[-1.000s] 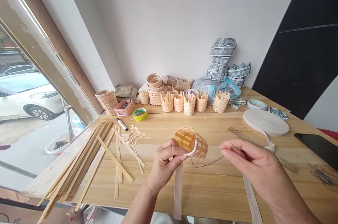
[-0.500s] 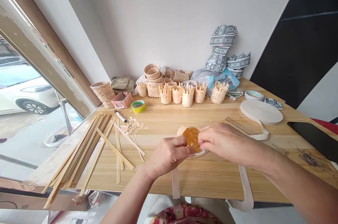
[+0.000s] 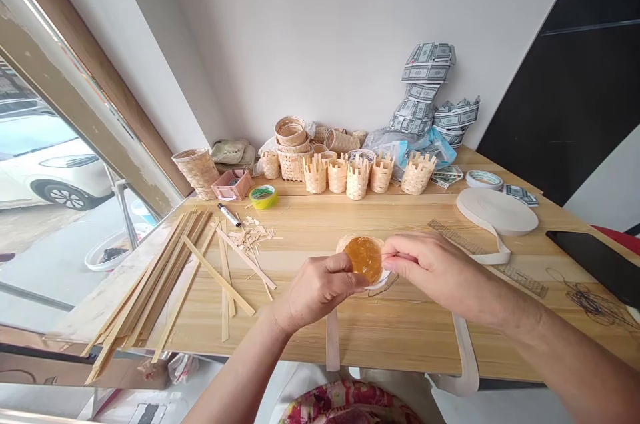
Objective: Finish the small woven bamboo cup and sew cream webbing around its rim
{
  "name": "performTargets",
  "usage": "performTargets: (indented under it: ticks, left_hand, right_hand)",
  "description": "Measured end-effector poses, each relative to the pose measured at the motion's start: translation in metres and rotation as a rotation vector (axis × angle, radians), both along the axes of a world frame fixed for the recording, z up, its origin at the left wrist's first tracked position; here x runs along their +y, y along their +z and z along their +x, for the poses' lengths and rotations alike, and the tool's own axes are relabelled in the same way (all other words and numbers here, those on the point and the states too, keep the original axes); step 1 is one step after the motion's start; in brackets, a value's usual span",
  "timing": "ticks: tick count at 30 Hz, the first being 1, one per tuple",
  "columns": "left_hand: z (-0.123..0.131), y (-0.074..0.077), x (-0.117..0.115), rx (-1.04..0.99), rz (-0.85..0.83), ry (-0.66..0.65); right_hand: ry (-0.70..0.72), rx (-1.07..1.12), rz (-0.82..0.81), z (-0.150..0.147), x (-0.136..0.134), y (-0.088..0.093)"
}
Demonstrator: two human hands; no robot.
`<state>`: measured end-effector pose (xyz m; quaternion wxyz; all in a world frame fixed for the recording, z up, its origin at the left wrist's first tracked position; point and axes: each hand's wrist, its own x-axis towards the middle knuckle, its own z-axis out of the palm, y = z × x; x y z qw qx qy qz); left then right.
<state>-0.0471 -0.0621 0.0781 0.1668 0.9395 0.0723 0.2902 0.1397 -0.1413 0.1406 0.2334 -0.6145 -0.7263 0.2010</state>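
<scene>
Basket, small, woven bamboo (image 3: 363, 260): held just above the middle of the bench (image 3: 400, 337), end turned up toward the wearer, showing an amber disc of uncertain material. A white band (image 3: 383, 283) edges the lower rim, and a thin dark cord (image 3: 385, 289) lies just below it.

Left hand (image 3: 320, 291): clenched around the basket's side, apparently bracing it so the rim stays steady.

Right hand (image 3: 440, 274): fingertips (image 3: 387, 257) pinched at the rim, grasping the weave or something too fine to tell, as if working that edge.

White webbing strip (image 3: 333, 337): hangs over the near bench edge below the hands, with a second length (image 3: 463, 357) running from a large webbing roll (image 3: 497, 211).

Steel ruler (image 3: 485, 257): lies beside the roll, within reach.

Bamboo strips (image 3: 150, 284) and offcuts (image 3: 250, 237): gathered toward the left, apart from the working area.

Woven cups (image 3: 340, 174): ranked along the back of the bench, out of the way.
</scene>
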Motion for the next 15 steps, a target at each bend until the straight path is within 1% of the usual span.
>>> performTargets:
  ticks: [3, 7, 10, 11, 13, 14, 15]
  left_hand:
    - [-0.001, 0.001, 0.001, -0.03, -0.02, -0.009]
    - [-0.005, -0.001, 0.004, -0.089, -0.119, -0.022]
    - [-0.006, -0.002, 0.005, -0.115, -0.191, -0.015]
    - [-0.006, -0.002, 0.004, -0.13, -0.203, 0.007]
    - [-0.005, -0.003, 0.004, -0.189, -0.198, 0.089]
    - [-0.005, -0.003, 0.004, -0.234, -0.185, 0.144]
    - [-0.005, -0.004, 0.004, -0.283, -0.169, 0.206]
  right_hand:
    - [0.004, 0.135, -0.141, 0.008, 0.001, -0.001]
    - [0.127, 0.39, -0.362, 0.028, 0.002, -0.004]
    - [0.164, 0.533, -0.459, 0.033, 0.0, -0.005]
    - [0.164, 0.55, -0.473, 0.032, -0.001, -0.005]
    - [0.134, 0.516, -0.434, 0.026, -0.009, -0.007]
    - [0.086, 0.476, -0.371, 0.023, -0.014, -0.01]
    - [0.005, 0.422, -0.257, 0.021, -0.022, -0.014]
